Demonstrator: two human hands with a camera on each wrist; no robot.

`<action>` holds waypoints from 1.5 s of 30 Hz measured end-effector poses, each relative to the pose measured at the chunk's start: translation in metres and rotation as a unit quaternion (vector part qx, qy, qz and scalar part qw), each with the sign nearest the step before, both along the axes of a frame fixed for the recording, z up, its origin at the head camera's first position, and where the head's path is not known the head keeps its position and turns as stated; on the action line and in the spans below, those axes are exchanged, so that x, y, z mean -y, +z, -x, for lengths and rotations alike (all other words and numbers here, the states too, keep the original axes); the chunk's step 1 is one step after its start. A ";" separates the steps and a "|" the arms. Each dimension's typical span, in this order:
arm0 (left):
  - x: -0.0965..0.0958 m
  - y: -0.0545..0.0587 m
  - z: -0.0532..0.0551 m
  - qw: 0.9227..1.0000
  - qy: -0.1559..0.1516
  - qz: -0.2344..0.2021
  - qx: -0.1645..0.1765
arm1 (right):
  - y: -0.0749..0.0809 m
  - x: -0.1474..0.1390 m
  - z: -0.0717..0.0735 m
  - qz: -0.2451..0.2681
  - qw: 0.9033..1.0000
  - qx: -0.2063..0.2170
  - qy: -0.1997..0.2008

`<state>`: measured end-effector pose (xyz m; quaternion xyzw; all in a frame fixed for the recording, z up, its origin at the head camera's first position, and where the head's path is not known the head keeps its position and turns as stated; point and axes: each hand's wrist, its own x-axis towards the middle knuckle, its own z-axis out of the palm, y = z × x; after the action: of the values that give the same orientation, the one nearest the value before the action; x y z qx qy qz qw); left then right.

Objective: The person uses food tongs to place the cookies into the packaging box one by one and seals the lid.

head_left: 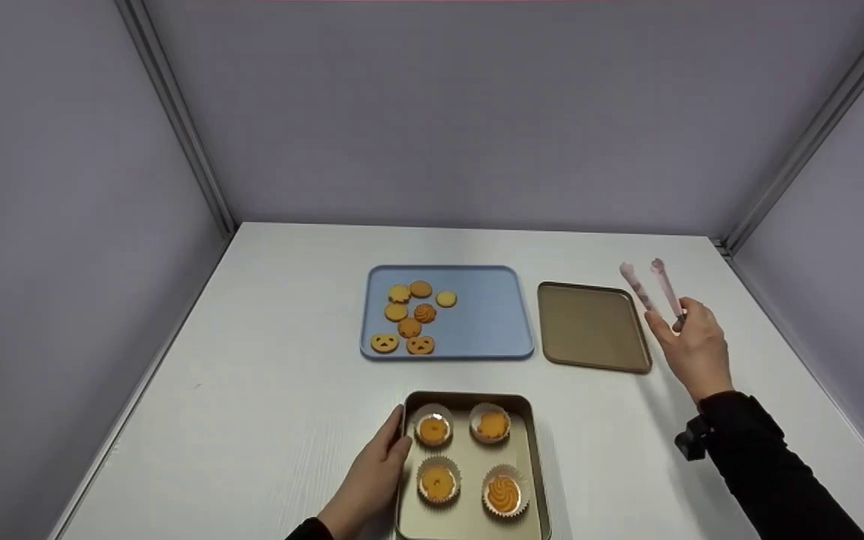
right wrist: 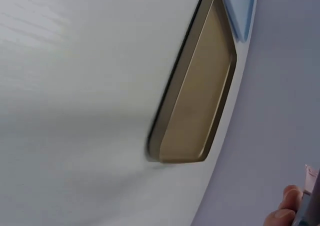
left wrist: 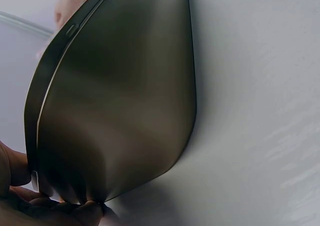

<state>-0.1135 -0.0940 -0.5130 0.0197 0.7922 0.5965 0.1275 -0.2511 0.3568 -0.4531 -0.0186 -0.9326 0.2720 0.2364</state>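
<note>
A deep gold baking pan [head_left: 469, 459] stands at the table's near edge, my left hand [head_left: 372, 476] gripping its left side with the thumb at the rim. Inside it sit several paper cups, each with a cookie, such as the swirl cookie [head_left: 504, 493] at lower right. The left wrist view shows the pan's outer wall [left wrist: 120, 106] and my fingers [left wrist: 90, 212] at its bottom corner. My right hand [head_left: 691, 349] holds pink tongs [head_left: 669, 289], tips apart with nothing between them, near the right edge of a shallow gold tray [head_left: 589, 326]. No cookies lie on that tray.
A blue tray [head_left: 484, 315] lies behind the pan, with several loose cookies on its left half, including a bear-face cookie [head_left: 385, 343]. The gold tray stands just right of it. Grey panels [head_left: 439, 112] enclose the white table [head_left: 274, 322] at the back and sides.
</note>
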 end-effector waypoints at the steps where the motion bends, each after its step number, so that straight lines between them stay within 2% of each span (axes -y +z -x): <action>1: 0.000 0.000 0.000 1.000 0.000 0.000 -0.001 | -0.002 -0.005 0.001 -0.001 1.000 0.011 -0.007; 9: 0.000 -0.001 0.001 1.000 0.001 -0.001 -0.009 | -0.024 -0.038 -0.001 -0.021 0.995 0.089 -0.027; 19: 0.001 -0.001 0.001 1.000 -0.002 0.004 -0.013 | -0.049 -0.055 -0.007 -0.050 0.991 0.118 -0.045; 26: 0.000 -0.002 0.000 1.000 -0.005 0.005 -0.023 | -0.065 -0.063 -0.010 -0.051 0.983 0.164 -0.068; 45: 0.001 -0.002 0.000 1.000 -0.002 0.011 -0.028 | -0.077 -0.059 -0.009 -0.057 0.973 0.216 -0.065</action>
<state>-0.1131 -0.0953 -0.5149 0.0369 0.8019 0.5868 0.1064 -0.2417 0.4154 -0.5299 -0.1237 -0.9724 0.1922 0.0467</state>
